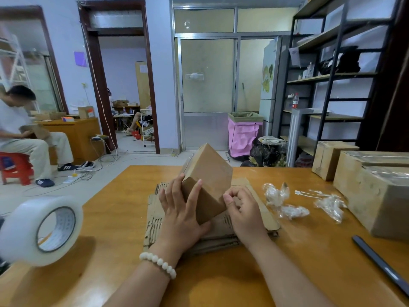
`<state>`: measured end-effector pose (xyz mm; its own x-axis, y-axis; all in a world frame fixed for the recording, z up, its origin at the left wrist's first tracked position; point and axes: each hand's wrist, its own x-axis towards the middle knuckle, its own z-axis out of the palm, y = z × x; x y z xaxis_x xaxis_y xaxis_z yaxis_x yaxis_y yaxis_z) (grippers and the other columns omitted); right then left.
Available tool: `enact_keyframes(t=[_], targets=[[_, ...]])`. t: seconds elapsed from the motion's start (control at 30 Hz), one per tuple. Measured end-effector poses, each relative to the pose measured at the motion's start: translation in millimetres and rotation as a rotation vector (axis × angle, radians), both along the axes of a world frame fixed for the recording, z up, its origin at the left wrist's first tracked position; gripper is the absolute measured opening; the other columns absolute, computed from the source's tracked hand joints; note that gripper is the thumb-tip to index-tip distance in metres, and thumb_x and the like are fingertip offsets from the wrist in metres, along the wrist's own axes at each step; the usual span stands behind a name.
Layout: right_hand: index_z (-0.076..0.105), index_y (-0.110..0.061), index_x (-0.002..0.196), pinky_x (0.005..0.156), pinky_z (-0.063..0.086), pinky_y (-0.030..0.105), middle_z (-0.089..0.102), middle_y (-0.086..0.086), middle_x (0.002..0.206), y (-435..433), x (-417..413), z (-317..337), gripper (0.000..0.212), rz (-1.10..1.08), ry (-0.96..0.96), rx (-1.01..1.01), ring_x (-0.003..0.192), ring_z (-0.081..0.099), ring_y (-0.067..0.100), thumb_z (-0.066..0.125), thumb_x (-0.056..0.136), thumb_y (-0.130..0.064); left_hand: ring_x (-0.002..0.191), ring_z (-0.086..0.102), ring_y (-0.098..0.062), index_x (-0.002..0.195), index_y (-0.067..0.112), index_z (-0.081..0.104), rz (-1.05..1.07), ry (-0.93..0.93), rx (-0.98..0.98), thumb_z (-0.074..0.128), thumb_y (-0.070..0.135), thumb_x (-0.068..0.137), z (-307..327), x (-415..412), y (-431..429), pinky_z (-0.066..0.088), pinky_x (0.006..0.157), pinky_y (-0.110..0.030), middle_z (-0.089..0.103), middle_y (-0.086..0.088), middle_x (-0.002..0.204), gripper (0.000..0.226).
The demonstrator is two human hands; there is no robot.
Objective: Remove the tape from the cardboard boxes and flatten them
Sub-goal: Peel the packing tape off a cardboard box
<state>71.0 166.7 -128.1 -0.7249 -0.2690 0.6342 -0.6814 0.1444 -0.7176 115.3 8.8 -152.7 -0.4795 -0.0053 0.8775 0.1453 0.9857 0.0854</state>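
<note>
The box (208, 173) stands tilted on one corner on a stack of flattened cardboard (271, 220) at the middle of the desk (110, 240). The left hand (179, 211) holds it, fingers laid across the near face and thumb under the lower edge. The right hand (243, 211) is just beside the box's lower right corner with its fingers curled; whether it pinches a tape end I cannot tell. The hands are apart, one on each side of the box. The main risk is the balance: propped on a corner and steadied from one side only, the box could twist or roll off the stack if the right hand pulls hard. Thin clear tape could also snap short or tear the paper skin, leaving strips stuck. A sharp tug to the right may sweep the tape scraps (276, 193) toward the right edge, where bigger boxes (376, 196) wait. The tape roll (39, 231) near the left edge looks free to roll if the desk is jolted.
</note>
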Motion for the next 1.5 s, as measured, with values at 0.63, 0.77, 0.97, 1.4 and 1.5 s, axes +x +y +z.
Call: enact_keyframes(t=[0.63,0.77,0.97,1.4,1.5], targets=[[0.048,-0.009,0.087,0.081,0.056,0.047,0.072,0.012,0.089,11.7,-7.1,20.1,0.028,0.497,-1.049,-1.072,0.081,0.071,0.021,0.030,0.104,-0.021,0.143,0.007,-0.028,0.131,0.055,0.000,-0.058,-0.156,0.747,0.089,0.034,0.059,5.0,5.1,-8.3,0.022,0.115,-0.059,0.004,-0.003,0.153,0.116],[0.055,-0.012,0.106,0.088,0.052,0.038,0.066,0.005,0.100,2.5,-1.3,10.8,0.041,0.283,-0.795,-0.553,0.096,0.063,0.018,0.054,0.082,-0.046,0.144,0.003,-0.026,0.130,0.059,-0.010,-0.122,-0.267,0.484,0.090,0.034,0.060,0.7,7.5,-3.5,0.020,0.117,-0.053,-0.004,0.009,0.149,0.124],[0.062,-0.013,0.085,0.079,0.052,0.036,0.068,-0.001,0.079,-5.2,0.4,6.3,0.012,0.282,-0.764,-0.499,0.083,0.062,0.019,0.063,0.084,-0.025,0.136,0.008,-0.009,0.136,0.053,-0.002,-0.141,-0.206,0.421,0.069,0.064,0.054,1.5,9.2,2.0,0.026,0.110,-0.047,0.004,0.012,0.146,0.109],[0.062,-0.026,0.091,0.084,0.039,0.003,0.051,-0.013,0.122,-3.4,7.0,-2.4,0.011,0.182,-0.178,-0.053,0.107,0.044,-0.019,0.053,0.096,-0.027,0.137,0.023,-0.019,0.146,0.042,0.002,-0.181,-0.288,0.747,0.089,0.037,0.062,2.6,7.8,-1.2,0.035,0.109,-0.048,0.016,0.001,0.149,0.120],[0.066,-0.030,0.108,0.095,0.045,0.017,0.056,-0.016,0.120,-4.9,6.4,-6.5,0.023,0.319,-0.244,-0.052,0.114,0.050,-0.005,0.044,0.099,-0.030,0.139,0.021,-0.019,0.146,0.040,0.005,-0.162,-0.237,0.790,0.089,0.033,0.063,4.4,6.7,-1.3,0.028,0.111,-0.041,0.017,-0.003,0.149,0.119]])
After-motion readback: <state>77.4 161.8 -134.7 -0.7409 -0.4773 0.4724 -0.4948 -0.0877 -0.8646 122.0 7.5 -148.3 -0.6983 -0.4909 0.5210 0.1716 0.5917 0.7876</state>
